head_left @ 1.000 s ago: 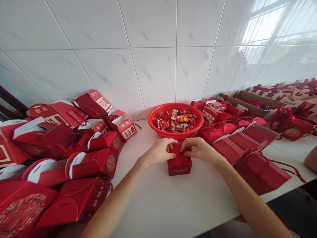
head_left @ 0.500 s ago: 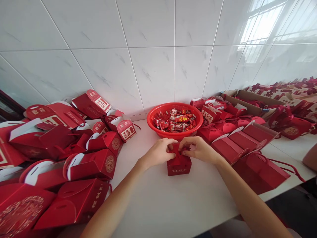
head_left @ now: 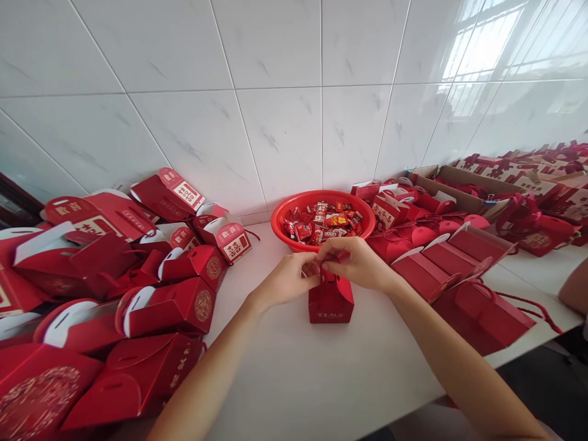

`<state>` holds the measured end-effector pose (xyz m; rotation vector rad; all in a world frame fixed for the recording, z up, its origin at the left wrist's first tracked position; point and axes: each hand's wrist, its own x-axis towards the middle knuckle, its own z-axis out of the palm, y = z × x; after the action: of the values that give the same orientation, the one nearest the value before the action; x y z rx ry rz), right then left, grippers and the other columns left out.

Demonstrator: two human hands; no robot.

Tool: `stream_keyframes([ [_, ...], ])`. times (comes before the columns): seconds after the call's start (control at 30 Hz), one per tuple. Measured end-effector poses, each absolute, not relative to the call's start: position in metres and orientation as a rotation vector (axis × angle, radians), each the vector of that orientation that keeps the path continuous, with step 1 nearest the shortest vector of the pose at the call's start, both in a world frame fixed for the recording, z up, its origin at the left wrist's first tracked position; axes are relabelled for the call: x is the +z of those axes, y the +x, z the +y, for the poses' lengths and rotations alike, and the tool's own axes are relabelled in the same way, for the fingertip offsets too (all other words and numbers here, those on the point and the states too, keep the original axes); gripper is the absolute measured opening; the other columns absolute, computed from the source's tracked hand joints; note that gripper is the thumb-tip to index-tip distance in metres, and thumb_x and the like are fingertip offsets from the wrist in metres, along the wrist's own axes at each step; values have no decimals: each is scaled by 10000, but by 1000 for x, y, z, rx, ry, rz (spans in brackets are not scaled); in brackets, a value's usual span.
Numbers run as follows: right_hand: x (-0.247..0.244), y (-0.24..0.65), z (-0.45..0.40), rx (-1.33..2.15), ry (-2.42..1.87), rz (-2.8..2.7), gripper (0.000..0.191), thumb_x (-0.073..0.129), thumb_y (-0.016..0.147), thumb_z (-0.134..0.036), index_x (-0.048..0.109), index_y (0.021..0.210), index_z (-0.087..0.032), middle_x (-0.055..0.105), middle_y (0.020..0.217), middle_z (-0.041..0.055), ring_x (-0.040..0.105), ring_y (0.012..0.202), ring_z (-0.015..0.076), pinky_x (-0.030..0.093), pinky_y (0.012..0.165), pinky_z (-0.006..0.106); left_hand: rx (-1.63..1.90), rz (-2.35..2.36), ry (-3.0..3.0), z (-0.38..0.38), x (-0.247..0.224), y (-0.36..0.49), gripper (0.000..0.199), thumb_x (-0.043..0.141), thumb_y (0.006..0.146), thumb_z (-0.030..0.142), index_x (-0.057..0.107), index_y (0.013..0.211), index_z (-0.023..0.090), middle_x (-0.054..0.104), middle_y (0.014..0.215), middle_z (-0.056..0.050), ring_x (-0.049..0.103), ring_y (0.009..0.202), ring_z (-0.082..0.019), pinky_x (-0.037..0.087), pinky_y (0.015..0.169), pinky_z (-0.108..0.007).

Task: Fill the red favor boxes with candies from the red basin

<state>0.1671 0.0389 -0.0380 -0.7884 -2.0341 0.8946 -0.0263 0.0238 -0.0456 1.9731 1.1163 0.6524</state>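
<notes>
Pinching the top of a small red gift box [head_left: 329,307] in the right hand [head_left: 356,262], with fingers of the left hand [head_left: 288,278] curled at the same top, unclear whether gripping or only touching. Standing upright on the white table [head_left: 294,380], just in front of a red basket [head_left: 285,209] of wrapped sweets [head_left: 336,219], between crowded red boxes at left [head_left: 172,306] and right [head_left: 452,257].

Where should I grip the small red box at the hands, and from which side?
Probably low on the small red box, across its left and right walls, coming from the near side: it stands upright, its boxy lower body looks straight-sided, its printed front faces the camera, and the left hand and right hand crowd its top.
</notes>
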Motion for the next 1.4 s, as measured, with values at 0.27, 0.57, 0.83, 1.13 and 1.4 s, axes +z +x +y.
stream_keyframes([
  [0.27,-17,166,42,993,-854,-1856,78,608,718,-156,647,785,-157,587,684,-4,528,631,129,424,581,261,817,1143,1789,23,-32,-30,306,469,890,289,710,1038,172,713,989,-37,633,967,-202,499,859,-300],
  [0.57,4,168,40,1182,-917,-1814,125,633,699,-170,650,822,-161,645,720,22,561,667,135,407,571,251,856,1060,1976,20,-34,-33,665,662,747,210,526,1397,244,525,1465,-73,506,1320,-281,402,1123,-429],
  [0.83,22,170,35,1314,-752,-2063,232,593,627,-77,626,835,-173,596,732,-23,512,658,108,413,575,232,580,968,2115,15,-32,-34,1095,801,688,343,173,1582,271,366,1583,-115,410,1411,-327,411,1119,-460],
  [1.13,6,166,31,415,-910,-2497,283,494,640,5,560,836,-188,550,725,-11,439,626,123,274,543,247,493,958,2118,19,-37,-34,976,810,661,320,328,1509,266,571,1403,-101,544,1269,-325,472,1030,-454],
  [1.4,-9,170,35,412,-850,-2527,205,475,790,-30,576,878,-185,642,856,43,552,742,160,335,621,249,358,977,2025,29,-45,-36,984,821,666,481,366,1511,263,489,1507,-102,475,1359,-317,399,1112,-448],
])
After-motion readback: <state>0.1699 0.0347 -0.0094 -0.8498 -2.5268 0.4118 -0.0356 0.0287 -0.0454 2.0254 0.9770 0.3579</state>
